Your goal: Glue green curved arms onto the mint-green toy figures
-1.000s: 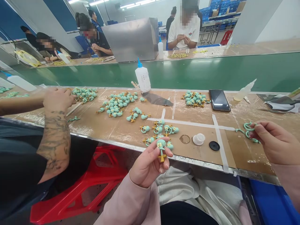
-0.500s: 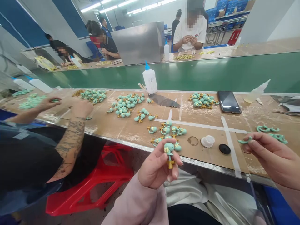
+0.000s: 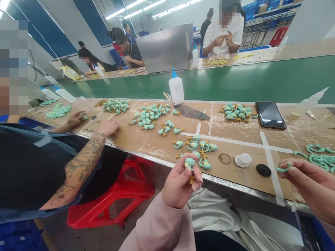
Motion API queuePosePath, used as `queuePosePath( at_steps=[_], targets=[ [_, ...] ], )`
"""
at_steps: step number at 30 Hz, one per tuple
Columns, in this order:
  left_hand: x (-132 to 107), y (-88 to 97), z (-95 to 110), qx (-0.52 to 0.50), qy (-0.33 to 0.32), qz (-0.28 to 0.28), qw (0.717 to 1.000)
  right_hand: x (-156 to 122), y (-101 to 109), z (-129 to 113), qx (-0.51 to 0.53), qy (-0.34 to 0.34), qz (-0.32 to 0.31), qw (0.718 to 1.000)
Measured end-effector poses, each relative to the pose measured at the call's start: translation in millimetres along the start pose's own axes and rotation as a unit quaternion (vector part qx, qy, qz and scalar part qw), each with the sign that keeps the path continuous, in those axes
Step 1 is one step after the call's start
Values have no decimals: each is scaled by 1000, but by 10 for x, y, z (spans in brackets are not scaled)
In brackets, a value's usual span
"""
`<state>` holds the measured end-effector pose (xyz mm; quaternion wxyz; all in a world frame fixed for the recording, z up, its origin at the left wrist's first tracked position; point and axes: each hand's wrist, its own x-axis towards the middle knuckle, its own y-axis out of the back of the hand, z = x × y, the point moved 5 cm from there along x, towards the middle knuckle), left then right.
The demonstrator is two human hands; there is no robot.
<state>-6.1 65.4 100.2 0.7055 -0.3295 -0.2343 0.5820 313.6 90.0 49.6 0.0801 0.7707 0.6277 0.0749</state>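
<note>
Head view: left hand [image 3: 178, 184] holds teal figure [image 3: 190, 163] (white bottle [image 3: 176, 91] beyond).

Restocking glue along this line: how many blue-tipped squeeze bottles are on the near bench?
3: one upright blue-tipped squeeze bottle midway along the bench, and two more lying at its far left end. Others could be hidden.

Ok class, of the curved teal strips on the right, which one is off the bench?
The strip pinched in the right hand: it is held up in the air, while the others lie on the bench.
</note>
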Motion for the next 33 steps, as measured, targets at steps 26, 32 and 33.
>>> queuePosePath(
  at_steps=[26,32,33],
  targets=[
    [91,23,-35,105,69,57,990,-173,-618,-487,285,-87,-134,945],
    [66,-3,-135,90,106,39,990,-165,-661,-491,288,-94,-143,942],
    [60,-3,-142,91,103,37,990,-162,-669,-495,286,-93,-142,943]
  ],
)
